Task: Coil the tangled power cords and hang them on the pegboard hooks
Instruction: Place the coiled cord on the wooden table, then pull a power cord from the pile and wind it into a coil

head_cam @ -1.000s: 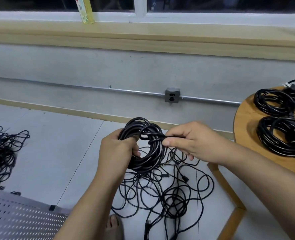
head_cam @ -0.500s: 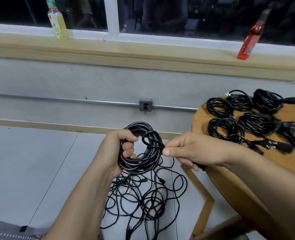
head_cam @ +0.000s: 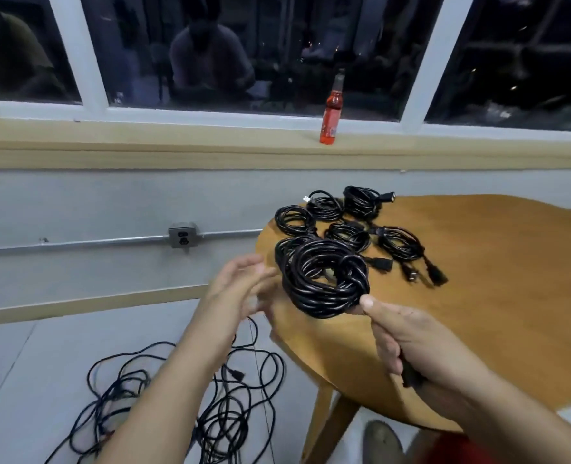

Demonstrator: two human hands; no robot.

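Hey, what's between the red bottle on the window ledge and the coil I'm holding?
In the head view, several coiled cords on the wooden table lie between the bottle and the coil in your right hand.

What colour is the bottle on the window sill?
The bottle is orange-red; head view.

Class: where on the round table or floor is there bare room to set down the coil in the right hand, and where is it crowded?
Bare: the table right of the finished coils, toward its near edge; the floor left of the tangled cords. Crowded: the table's far-left part and the floor under the tangle.
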